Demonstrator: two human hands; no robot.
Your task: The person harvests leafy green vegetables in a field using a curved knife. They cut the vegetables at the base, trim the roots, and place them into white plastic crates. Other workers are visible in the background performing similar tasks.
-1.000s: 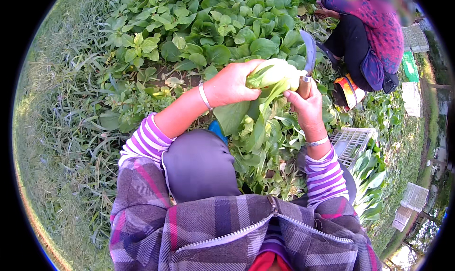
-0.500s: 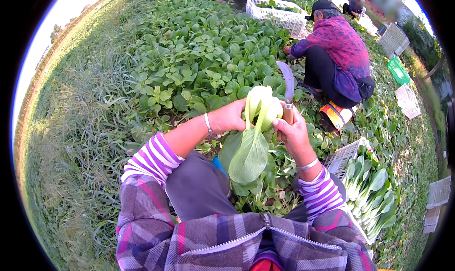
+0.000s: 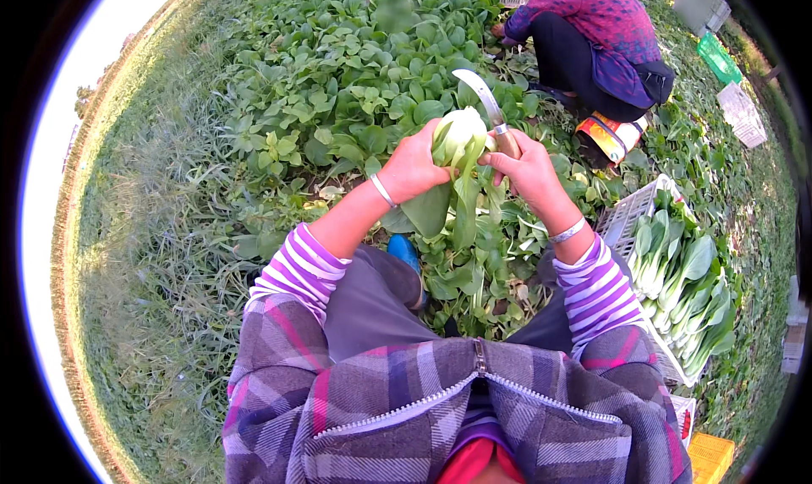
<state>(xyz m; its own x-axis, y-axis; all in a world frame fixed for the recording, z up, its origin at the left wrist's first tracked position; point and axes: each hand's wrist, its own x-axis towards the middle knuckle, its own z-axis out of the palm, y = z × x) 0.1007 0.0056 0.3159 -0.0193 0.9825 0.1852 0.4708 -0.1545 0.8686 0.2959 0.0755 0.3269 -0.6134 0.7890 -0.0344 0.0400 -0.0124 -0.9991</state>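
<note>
I hold a pale green leafy cabbage head (image 3: 457,141) up in front of me, its big outer leaves hanging down. My left hand (image 3: 412,164) grips its left side. My right hand (image 3: 524,164) is closed on the handle of a curved knife (image 3: 482,99), whose blade points up and to the left above the cabbage, and its fingers also touch the cabbage's right side. Both wrists carry thin bracelets. My knees and a plaid jacket fill the lower part of the view.
A white plastic crate (image 3: 630,217) holding cut cabbages stands at my right. Another person (image 3: 592,35) in a patterned top squats ahead among the plants. Rows of leafy greens (image 3: 338,86) spread in front, grass (image 3: 152,230) on the left. More crates lie far right.
The view has tilted and the cabbage now stands more upright between my hands. The knife blade has come up above the cabbage.
</note>
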